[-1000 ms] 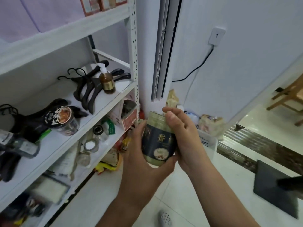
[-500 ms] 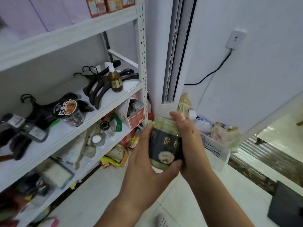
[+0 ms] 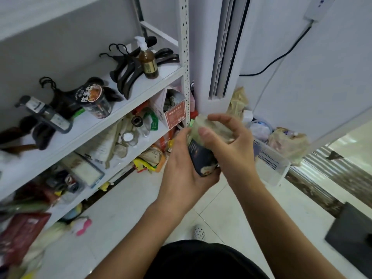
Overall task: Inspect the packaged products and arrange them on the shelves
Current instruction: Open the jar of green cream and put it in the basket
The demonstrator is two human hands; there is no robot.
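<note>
Holding jar (image 3: pixel 201 160) near frame ctr, tilted, top toward 11 o'clock. L hand (image 3: pixel 183 170) cups base & side from 8 o'clock, fingers wrapped round it. R hand (image 3: pixel 227 146) arches over jar top from 3 o'clock, fingers curled on it. Shelf (image 3: pixel 130 103) at 10 o'clock w/ pump bottle (image 3: pixel 148 61); basket (image 3: pixel 269 164) at 3.

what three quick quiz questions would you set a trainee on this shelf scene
1. True or false: the pump bottle stands upright on a shelf.
2. Where is the jar? A lying on the shelf; B held by the left hand and right hand; C inside the basket.
3. Fill in: the white basket sits on the ____.

Key: 1 true; 2 B; 3 floor.
</note>
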